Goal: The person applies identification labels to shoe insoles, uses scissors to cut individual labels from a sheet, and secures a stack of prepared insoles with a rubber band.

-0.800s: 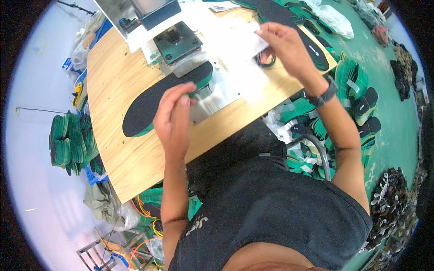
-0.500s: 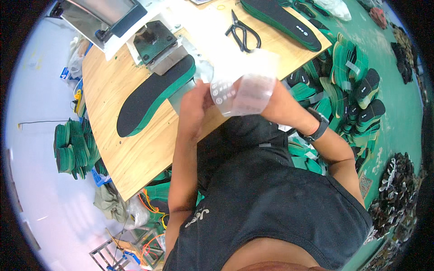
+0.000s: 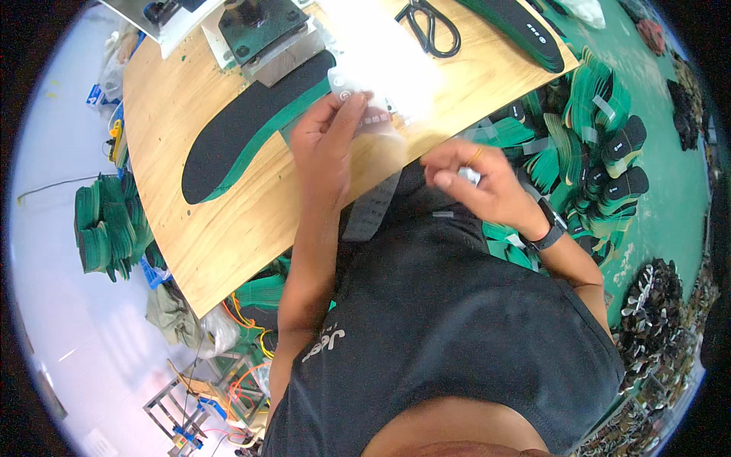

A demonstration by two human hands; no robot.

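Observation:
My left hand (image 3: 324, 145) is closed, thumb against fingers, on a translucent film strip (image 3: 381, 145) with small printed marks. The strip hangs past the table edge toward my lap, and glare washes out part of it. Just left of that hand, a black insole (image 3: 244, 126) with a green side lies on the wooden table (image 3: 221, 244), its far end by a metal press block (image 3: 266, 34). My right hand (image 3: 487, 186) is apart from the strip, off the table's near edge, its fingers curled around a small whitish scrap (image 3: 470, 176) whose kind I cannot make out.
Black-handled scissors (image 3: 434, 34) lie at the far side of the table, near more black and green insoles (image 3: 525, 34). Bundled insoles (image 3: 567, 137) cover the floor to the right, and another stack (image 3: 110, 228) stands at the left. Dark scraps (image 3: 655, 312) are heaped at the far right.
The film was held up between both hands; now my right hand has come away to the right and nearer me. The strip hangs from my left hand. The view has shifted slightly.

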